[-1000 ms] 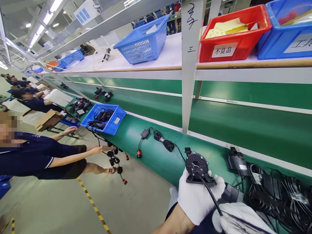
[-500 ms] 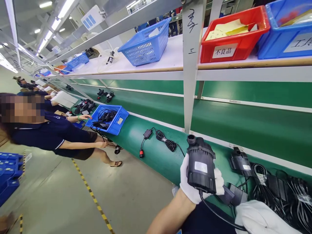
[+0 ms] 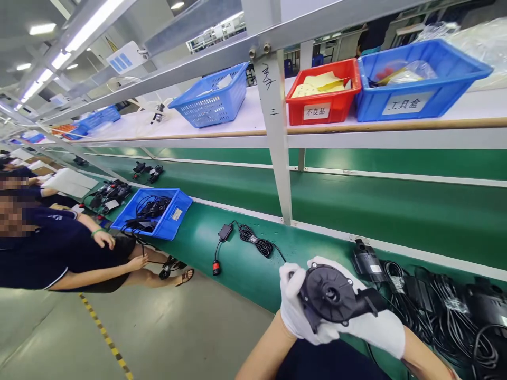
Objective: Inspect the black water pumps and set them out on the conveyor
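Both gloved hands hold a black water pump (image 3: 329,293) over the near edge of the green bench. Its round face with a central opening is turned up towards me, and a short outlet pipe points right. My left hand (image 3: 293,306), in a white glove, is closed around the pump's left side. Behind the pump and along its right side, my right hand (image 3: 370,324) grips it, with part of the fingers hidden. A bundled black cable (image 3: 255,240) lies on the bench beyond, joined to a small black box (image 3: 225,232) and a red-and-black connector (image 3: 216,267).
To the right lie more black pumps (image 3: 367,262) and coiled cables (image 3: 446,303). A blue crate (image 3: 168,224) of black parts stands left, beside a co-worker (image 3: 35,253). The shelf above carries a red bin (image 3: 315,112) and blue bins (image 3: 412,105). A metal post (image 3: 277,158) rises from the bench.
The pump has turned from its labelled side to its round face. My right hand has come up from the lower right onto it. The view has shifted right, and the co-worker's hand has left the crate.
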Tool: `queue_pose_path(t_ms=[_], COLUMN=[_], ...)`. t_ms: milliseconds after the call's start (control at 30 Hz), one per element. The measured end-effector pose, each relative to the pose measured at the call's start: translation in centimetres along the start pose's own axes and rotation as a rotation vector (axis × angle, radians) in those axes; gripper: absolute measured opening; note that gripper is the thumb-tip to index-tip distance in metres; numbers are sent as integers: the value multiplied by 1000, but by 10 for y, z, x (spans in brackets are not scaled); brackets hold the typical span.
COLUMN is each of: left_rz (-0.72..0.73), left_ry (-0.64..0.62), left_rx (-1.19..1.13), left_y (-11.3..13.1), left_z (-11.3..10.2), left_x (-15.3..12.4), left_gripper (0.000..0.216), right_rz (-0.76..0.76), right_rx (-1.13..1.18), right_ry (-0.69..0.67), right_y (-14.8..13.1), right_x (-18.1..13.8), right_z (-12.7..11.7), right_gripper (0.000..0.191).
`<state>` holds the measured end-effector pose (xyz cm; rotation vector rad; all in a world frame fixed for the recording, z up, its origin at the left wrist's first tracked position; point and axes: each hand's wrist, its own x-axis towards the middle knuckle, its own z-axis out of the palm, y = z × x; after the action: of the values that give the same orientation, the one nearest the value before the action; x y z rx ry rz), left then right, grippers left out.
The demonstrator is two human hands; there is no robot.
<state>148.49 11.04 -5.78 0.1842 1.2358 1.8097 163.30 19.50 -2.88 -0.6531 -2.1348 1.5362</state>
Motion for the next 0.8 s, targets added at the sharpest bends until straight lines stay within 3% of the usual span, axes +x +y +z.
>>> queue_pose_path(t_ms=[67,233,333,500,667,800], left_rz=[162,463,428,417,445,500], left_ry=[54,59,58,186,4,-24], left_rx=[134,375,387,281,422,445], left_y=[-11,-22,-20,-17,-18,-17], left_z=[-4,-10,-9,-2,-3,-4], left_x=[2,0,-2,-2,-2,-3], left_gripper=[59,83,80,64,79,79], right_rz=[-45,-159,-125,-98,-189,-143], right_rx=[46,63,74,84,75,84], right_ry=[-33,-115,-122,-110,-98,-116], right_y=[1,-12,-19,-20,-19,-20], right_x=[4,14,18,19,18,15], right_z=[-7,-21,-23,-24,-26,-27], right_gripper=[92,85,86,87,81,78])
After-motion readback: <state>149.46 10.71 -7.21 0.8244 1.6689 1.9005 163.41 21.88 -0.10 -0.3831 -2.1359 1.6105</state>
